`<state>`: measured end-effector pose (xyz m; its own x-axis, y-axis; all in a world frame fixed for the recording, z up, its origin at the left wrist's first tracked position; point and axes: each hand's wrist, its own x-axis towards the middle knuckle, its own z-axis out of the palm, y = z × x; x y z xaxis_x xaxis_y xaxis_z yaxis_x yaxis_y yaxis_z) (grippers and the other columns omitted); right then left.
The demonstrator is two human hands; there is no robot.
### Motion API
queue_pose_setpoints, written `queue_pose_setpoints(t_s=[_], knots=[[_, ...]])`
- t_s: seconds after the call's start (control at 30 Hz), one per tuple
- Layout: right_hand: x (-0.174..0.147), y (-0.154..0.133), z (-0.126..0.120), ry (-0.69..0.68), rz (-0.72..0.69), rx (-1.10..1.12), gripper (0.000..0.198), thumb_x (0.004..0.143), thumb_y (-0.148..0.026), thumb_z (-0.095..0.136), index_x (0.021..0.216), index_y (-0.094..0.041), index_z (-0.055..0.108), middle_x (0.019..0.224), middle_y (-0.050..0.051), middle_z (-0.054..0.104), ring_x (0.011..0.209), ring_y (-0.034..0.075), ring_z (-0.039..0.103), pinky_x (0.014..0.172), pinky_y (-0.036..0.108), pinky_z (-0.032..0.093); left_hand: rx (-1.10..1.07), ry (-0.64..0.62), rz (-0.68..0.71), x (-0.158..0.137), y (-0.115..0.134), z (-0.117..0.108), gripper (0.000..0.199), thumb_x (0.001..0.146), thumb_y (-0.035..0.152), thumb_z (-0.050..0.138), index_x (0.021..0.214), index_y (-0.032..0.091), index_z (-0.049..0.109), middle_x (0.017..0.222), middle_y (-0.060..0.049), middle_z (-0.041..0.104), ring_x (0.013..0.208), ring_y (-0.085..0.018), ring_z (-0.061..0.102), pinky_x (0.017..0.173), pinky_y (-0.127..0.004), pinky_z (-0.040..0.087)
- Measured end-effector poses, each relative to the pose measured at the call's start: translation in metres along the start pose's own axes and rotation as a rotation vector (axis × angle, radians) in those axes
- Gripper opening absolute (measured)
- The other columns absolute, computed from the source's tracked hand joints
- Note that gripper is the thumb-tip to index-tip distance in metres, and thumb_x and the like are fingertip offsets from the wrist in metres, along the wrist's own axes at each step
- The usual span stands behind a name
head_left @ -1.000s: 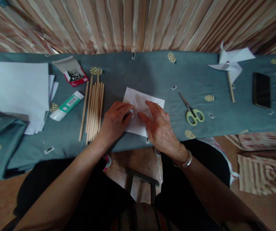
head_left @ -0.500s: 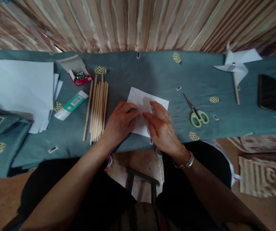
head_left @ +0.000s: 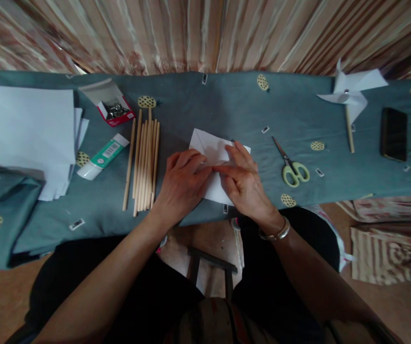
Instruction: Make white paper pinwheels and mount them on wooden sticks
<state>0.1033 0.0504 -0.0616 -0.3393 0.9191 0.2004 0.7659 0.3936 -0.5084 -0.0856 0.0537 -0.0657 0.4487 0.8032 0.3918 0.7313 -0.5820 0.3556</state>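
A small square of white paper [head_left: 210, 147] lies on the cloth in front of me, with crease lines across it. My left hand [head_left: 184, 179] presses on its left side, fingers bent and thumb reaching towards the middle. From the right, my right hand [head_left: 243, 179] holds the paper down, its index fingertip meeting the left thumb near the centre and its other fingers resting on the upper right part. Both hands are closed on the paper, covering much of its lower half. A bracelet [head_left: 275, 233] circles my right wrist.
Left of the hands lie several wooden sticks [head_left: 146, 162], a glue tube [head_left: 103, 156], an open box of metal fasteners [head_left: 117, 110] and stacked white paper [head_left: 26, 129]. To the right are scissors [head_left: 291, 167], a paper pinwheel [head_left: 352, 93] and a phone [head_left: 394, 134]. A curtain [head_left: 198, 36] hangs behind.
My left hand has shifted slightly right over the paper, and its thumb meets the right index finger. The right hand's upper fingers have spread upward. The view has moved a little.
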Motion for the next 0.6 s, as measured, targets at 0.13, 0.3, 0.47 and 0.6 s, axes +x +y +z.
queue_pose_setpoints(t_s=[0.13, 0.3, 0.47, 0.6], knots=[[0.002, 0.003, 0.002, 0.030, 0.027, 0.003, 0.039, 0.088, -0.010, 0.046, 0.105, -0.024, 0.077, 0.154, 0.003, 0.048, 0.152, 0.033, 0.028, 0.118, 0.061, 0.033, 0.005, -0.007, 0.001, 0.001, 0.001, 0.003, 0.023, 0.099, 0.024, 0.049, 0.095, 0.020, 0.071, 0.109, -0.009, 0.071, 0.117, -0.029, 0.056, 0.098, -0.051, 0.040], [0.003, 0.006, 0.004, 0.038, 0.049, 0.028, 0.037, 0.089, -0.011, 0.047, 0.105, -0.026, 0.077, 0.157, 0.001, 0.045, 0.154, 0.032, 0.024, 0.119, 0.063, 0.029, 0.003, -0.011, -0.006, 0.002, 0.000, 0.005, 0.021, 0.097, 0.021, 0.051, 0.093, 0.021, 0.072, 0.109, -0.008, 0.072, 0.118, -0.030, 0.055, 0.099, -0.053, 0.040], [0.001, 0.021, -0.007, 0.046, 0.032, 0.152, 0.038, 0.095, -0.019, 0.045, 0.119, -0.030, 0.072, 0.157, 0.001, 0.046, 0.150, 0.026, 0.035, 0.119, 0.056, 0.034, -0.050, -0.009, -0.014, 0.000, -0.003, 0.005, 0.019, 0.093, 0.018, 0.055, 0.100, 0.022, 0.072, 0.111, -0.008, 0.072, 0.118, -0.030, 0.056, 0.099, -0.053, 0.041], [-0.004, 0.031, -0.020, 0.096, 0.032, 0.142, 0.041, 0.095, -0.021, 0.044, 0.129, -0.029, 0.066, 0.155, 0.004, 0.049, 0.147, 0.025, 0.040, 0.121, 0.055, 0.034, -0.076, -0.005, -0.019, -0.002, -0.005, 0.005, 0.018, 0.093, 0.020, 0.055, 0.103, 0.021, 0.071, 0.113, -0.009, 0.072, 0.120, -0.030, 0.056, 0.100, -0.052, 0.041]])
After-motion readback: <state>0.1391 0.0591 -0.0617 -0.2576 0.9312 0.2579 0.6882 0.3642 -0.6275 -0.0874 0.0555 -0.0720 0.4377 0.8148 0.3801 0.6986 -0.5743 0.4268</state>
